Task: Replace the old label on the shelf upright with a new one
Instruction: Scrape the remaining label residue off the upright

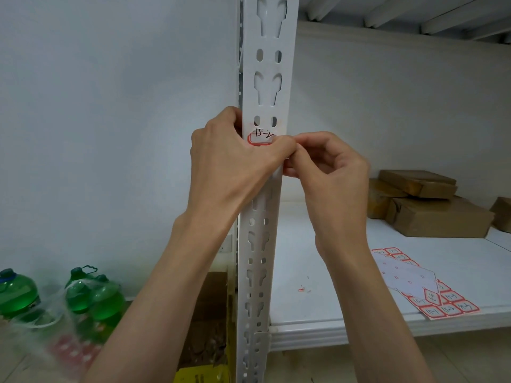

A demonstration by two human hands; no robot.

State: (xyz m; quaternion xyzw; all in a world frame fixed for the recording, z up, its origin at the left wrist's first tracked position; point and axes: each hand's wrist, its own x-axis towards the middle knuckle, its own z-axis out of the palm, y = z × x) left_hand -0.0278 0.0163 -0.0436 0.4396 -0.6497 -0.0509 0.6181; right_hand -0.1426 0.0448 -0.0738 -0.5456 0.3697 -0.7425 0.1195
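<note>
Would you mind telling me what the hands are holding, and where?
Both hands, left hand and right hand, pinch the red-bordered label at its right edge, against the shelf upright.

The left hand (235,158) hides the lower right part of the label (260,138).

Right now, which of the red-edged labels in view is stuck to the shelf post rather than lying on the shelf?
The label between both hands, handwritten and partly covered by the left hand; the rest sit on the sheet.
</note>
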